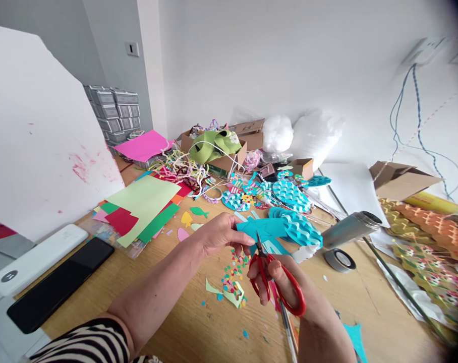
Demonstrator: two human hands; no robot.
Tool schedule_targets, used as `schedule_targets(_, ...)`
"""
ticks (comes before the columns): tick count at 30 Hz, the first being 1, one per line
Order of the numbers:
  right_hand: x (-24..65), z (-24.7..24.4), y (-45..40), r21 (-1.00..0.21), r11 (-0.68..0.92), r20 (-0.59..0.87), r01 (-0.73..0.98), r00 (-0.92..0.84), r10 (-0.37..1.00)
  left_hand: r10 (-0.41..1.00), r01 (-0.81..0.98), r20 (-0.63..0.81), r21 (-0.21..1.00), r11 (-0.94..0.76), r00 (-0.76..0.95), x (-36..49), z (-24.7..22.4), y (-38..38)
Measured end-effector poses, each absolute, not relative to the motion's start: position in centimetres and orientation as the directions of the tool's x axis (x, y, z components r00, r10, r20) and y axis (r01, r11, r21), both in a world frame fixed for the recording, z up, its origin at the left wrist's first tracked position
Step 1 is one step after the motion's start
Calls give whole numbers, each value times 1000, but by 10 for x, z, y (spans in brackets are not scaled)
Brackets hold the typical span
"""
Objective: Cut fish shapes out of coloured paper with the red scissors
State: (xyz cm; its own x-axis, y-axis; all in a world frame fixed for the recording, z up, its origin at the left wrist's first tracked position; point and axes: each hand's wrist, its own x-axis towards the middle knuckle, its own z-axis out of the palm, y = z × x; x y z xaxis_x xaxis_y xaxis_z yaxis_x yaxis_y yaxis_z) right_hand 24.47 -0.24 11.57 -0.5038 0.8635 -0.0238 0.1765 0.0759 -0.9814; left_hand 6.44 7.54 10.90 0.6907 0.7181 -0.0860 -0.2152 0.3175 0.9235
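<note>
Pinched in my left hand is a strip of blue paper with faint drawn outlines on it. My right hand grips scissors with red handles, fingers through the loops. The blades point up and away from me, with their tips at the lower edge of the blue paper. Below my hands lie small round paper dots in several colours and a pale green scrap. Paper fish cutouts in green, yellow and pink rest left of my left hand.
Coloured paper sheets lie at left, near a black phone and a white power bank. Blue textured paper pieces sit behind my hands. A metal flask lies beside its lid. A cardboard box stands at the back.
</note>
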Motion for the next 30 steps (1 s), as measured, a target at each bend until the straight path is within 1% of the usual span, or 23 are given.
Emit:
schedule_targets(4,245,118,-3,-982,28,-72,187,-504,861,720,-220,-91,919,326,687,64,109,75)
schedule_targets(9,245,118,-3,-978,27,-81,208,-496,864,709,-222,-91,915,336,699,65,108,75)
schedule_targets(14,245,119,-2,-970,-10,-128,242,-479,869,714,-226,-104,909,352,692,65,110,74)
schedule_targets(21,244,118,-1,-947,10,-139,321,-436,889,737,-230,-104,913,337,667,66,113,74)
schedule_targets(25,243,118,0,-944,21,-129,329,-426,896,763,-253,-84,915,313,641,68,114,72)
schedule_targets(30,245,117,0,-944,48,-104,326,-433,895,777,-244,-94,920,306,622,68,115,72)
